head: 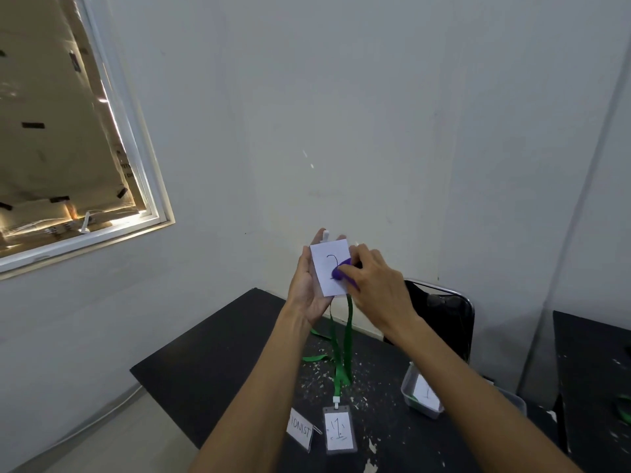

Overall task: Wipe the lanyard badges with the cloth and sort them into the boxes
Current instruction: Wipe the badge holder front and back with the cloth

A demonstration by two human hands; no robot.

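My left hand (pixel 307 288) holds up a white badge marked "2" (pixel 328 264) in front of the wall, its green lanyard (pixel 348 319) hanging down to the table. My right hand (pixel 375 285) grips a purple cloth (pixel 343 272) and presses it on the badge's face. On the black table lie a badge marked "1" (pixel 339 431) with a green lanyard and a card reading "IONIST" (pixel 300 432). A clear box (pixel 409 387) at the right holds a white card, partly hidden by my right forearm.
The black table (pixel 205 363) is flecked with white chips. A black chair (pixel 447 319) stands behind it against the wall. A second dark table (pixel 594 370) with a green strap is at the far right. A window is at upper left.
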